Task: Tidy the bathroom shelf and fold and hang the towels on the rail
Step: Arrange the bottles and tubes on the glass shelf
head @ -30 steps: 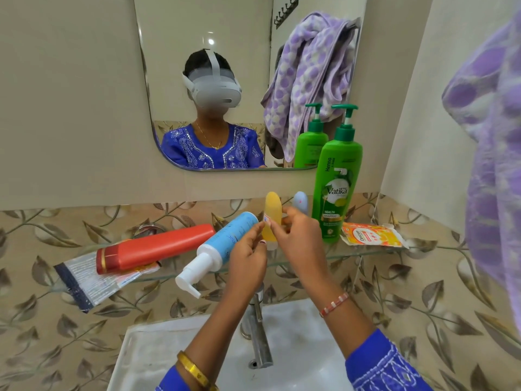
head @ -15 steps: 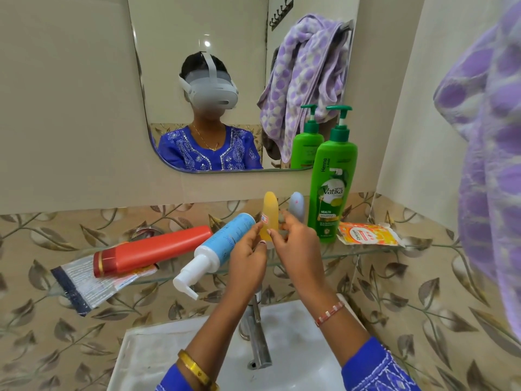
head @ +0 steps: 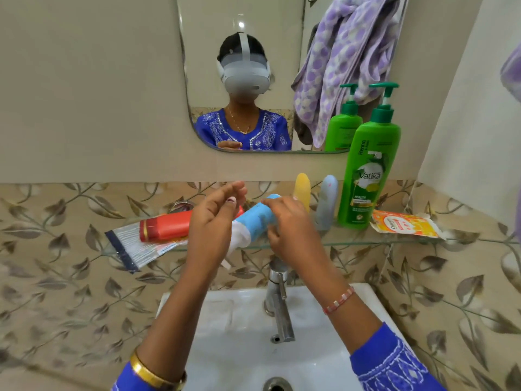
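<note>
Both hands left the yellow tube [head: 302,190] standing. My right hand [head: 287,227] gripped the blue pump bottle [head: 255,218] lying on the shelf [head: 352,241]; left hand [head: 214,218] hovered open. Probably light, slippery plastic, so grab mid-body.

I note beige upper wall [head: 84,94], leaf-patterned tile band [head: 56,277], a mirror [head: 253,12], white sink [head: 239,348] with steel tap [head: 277,300].

A home bathroom: a white washbasin [head: 225,320] with a metal tap [head: 277,300] sits under a wall mirror [head: 253,38], with a glass shelf [head: 352,242] of toiletry bottles between them, leaf-patterned wall tiles [head: 56,277] around, and a purple towel [head: 346,52] reflected in the mirror.
</note>
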A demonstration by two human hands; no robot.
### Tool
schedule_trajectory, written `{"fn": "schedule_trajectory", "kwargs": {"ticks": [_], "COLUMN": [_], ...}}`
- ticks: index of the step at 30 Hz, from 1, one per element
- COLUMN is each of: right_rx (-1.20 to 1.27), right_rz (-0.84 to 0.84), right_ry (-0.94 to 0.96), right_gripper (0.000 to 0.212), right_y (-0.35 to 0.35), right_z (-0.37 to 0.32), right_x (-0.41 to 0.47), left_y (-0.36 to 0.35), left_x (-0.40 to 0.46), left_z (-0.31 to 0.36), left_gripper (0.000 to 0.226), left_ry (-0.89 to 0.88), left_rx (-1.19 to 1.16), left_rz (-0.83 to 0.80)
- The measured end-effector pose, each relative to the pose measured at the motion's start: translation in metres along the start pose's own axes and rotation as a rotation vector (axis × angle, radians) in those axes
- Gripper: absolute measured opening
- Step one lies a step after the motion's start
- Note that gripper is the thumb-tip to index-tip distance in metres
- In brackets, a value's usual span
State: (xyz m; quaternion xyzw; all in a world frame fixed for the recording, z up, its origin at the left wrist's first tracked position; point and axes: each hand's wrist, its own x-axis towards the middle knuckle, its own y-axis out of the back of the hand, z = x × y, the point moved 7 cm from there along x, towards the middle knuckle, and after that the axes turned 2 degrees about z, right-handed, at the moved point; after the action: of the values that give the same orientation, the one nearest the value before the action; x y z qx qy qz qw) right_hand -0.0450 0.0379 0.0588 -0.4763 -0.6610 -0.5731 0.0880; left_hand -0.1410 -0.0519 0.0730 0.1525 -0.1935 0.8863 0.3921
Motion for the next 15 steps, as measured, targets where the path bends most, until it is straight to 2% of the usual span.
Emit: {"fn": "schedule_trajectory", "kwargs": {"ticks": [3,6,12,15], "right_rx": [-0.106,-0.188,-0.229,-0.082], "right_rz": [-0.187,-0.268,-0.211,-0.181], "right_ry": [0.111,0.249,0.317,0.289], "right_gripper": [0.065,0.066,0.046,0.046], "right_y": [-0.025,-0.039,-0.034,-0.022], "right_z": [-0.015,-0.025,-0.03,-0.027], "right_x": [0.004,0.003,0.007,0.004], "left_y": [0.019,0.034,0.053,0.061], "left_x": [0.004,0.004,0.001,-0.003], "left_z": [-0.002,-0.011,-0.015,-0.021], "left_gripper": [0.032,0.031,0.033,0.032], "left_ry": [0.011,0.035,0.002,0.031], "left_rx": [0.028,0.035,0.079,0.054], "left_rz": [0.041,0.078,0.124,0.134]}}
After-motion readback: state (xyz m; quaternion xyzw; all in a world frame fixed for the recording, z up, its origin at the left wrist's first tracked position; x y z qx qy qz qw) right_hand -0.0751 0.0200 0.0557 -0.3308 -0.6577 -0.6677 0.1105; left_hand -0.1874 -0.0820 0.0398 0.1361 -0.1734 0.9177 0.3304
